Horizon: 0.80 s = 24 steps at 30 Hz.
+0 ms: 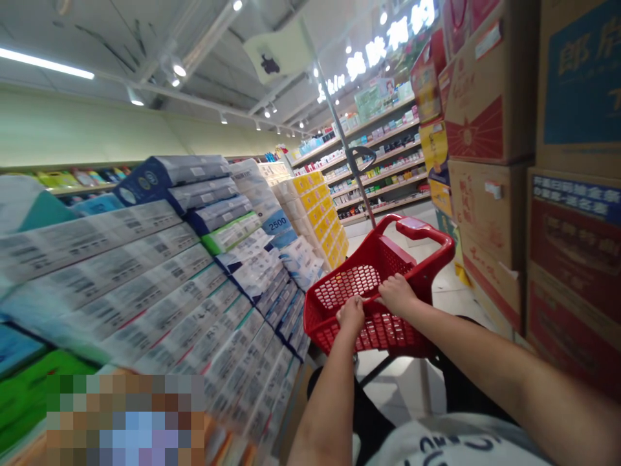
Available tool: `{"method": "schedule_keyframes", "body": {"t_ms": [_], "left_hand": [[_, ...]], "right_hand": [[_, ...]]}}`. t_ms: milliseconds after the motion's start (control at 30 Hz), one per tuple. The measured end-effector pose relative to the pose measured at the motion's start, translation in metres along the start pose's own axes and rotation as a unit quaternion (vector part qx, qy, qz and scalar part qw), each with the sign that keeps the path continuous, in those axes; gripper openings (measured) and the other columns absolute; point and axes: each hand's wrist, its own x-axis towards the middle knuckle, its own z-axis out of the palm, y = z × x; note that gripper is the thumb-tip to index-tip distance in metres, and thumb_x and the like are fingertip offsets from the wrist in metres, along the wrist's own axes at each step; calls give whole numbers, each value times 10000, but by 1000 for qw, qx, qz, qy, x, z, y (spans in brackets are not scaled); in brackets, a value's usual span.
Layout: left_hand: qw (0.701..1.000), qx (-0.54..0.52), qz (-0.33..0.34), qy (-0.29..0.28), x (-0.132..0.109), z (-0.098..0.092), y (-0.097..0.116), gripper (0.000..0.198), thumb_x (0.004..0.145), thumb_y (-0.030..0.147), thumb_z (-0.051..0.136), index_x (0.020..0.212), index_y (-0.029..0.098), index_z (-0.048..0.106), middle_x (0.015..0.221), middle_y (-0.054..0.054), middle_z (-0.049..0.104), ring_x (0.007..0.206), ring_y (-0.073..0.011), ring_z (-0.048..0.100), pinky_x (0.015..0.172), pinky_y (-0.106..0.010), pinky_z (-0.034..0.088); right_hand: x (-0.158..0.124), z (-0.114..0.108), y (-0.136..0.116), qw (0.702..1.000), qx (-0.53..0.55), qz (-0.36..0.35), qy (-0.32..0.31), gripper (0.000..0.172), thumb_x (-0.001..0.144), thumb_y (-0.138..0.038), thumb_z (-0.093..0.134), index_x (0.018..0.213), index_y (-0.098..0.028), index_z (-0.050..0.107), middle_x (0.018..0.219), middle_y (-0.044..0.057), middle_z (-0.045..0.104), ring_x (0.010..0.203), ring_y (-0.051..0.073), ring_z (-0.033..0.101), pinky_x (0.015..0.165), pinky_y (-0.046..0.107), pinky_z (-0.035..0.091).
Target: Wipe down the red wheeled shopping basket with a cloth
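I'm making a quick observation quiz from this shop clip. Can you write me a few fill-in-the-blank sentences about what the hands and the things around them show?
1. Both hands, the left hand and the right hand, grip the near rim of a ____ plastic basket.
2. The basket holds ____ goods.
3. To the person's right stand stacked cardboard ____.
4. To the person's left lie wrapped packs, stacked in ____.

Missing words: red; no; boxes; rows
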Motion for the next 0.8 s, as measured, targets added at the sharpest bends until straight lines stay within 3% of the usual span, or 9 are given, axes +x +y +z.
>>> {"method": "schedule_keyframes", "body": {"t_ms": [133, 233, 367, 467, 600, 733, 800], "left_hand": [[997, 5, 71, 13, -4, 3, 12, 352, 974, 373, 281, 1112, 292, 594, 1194, -20, 636, 1093, -202, 568, 871, -312, 415], [994, 30, 102, 11, -9, 2, 4, 371, 985, 395, 239, 1169, 314, 551, 1225, -11, 615, 1104, -194, 562, 885, -318, 410], [996, 77, 54, -1, -14, -4, -11, 431, 989, 417, 176, 1221, 283, 514, 1196, -45, 623, 1048, -210, 596, 895, -360, 412], [995, 99, 26, -8, -15, -5, -3, 454, 988, 408, 156, 1186, 251, 533, 1170, -72, 623, 1023, -232, 602, 885, -390, 417], [993, 94, 67, 16, -21, 2, 13, 447, 988, 421, 173, 1140, 234, 550, 1172, -83, 597, 1038, -228, 571, 874, -370, 416], [990, 77, 110, 47, -29, 5, 4, 375, 987, 420, 245, 1175, 277, 536, 1177, -44, 581, 1073, -209, 540, 910, -354, 391], [991, 83, 99, 46, -30, 3, 1, 369, 982, 431, 268, 1195, 277, 528, 1192, -47, 570, 1083, -218, 536, 919, -365, 383]], "right_hand": [[-3, 4, 3, 1000, -4, -6, 17, 334, 892, -406, 550, 900, -114, 711, 928, 147, 706, 938, 265, 599, 909, 385, 304], [-4, 7, 10, 1000, -6, -14, 23, 327, 888, -411, 554, 893, -123, 709, 929, 137, 705, 933, 261, 597, 912, 385, 300], [-5, 5, 15, 999, -6, -25, 23, 314, 875, -413, 577, 877, -128, 709, 928, 132, 707, 921, 261, 598, 904, 386, 301], [-6, 3, 13, 999, -6, -24, 22, 316, 874, -414, 582, 882, -125, 710, 935, 137, 706, 926, 266, 599, 900, 388, 301], [-6, 4, 12, 999, -6, -22, 26, 331, 880, -420, 574, 884, -118, 710, 921, 137, 707, 923, 268, 604, 893, 390, 305], [-6, 7, 11, 999, -10, -22, 40, 323, 871, -427, 584, 870, -130, 710, 911, 126, 709, 909, 256, 604, 880, 381, 315], [-6, 8, 11, 999, -12, -21, 46, 323, 866, -430, 587, 867, -132, 711, 900, 121, 709, 902, 257, 603, 875, 384, 318]]}}
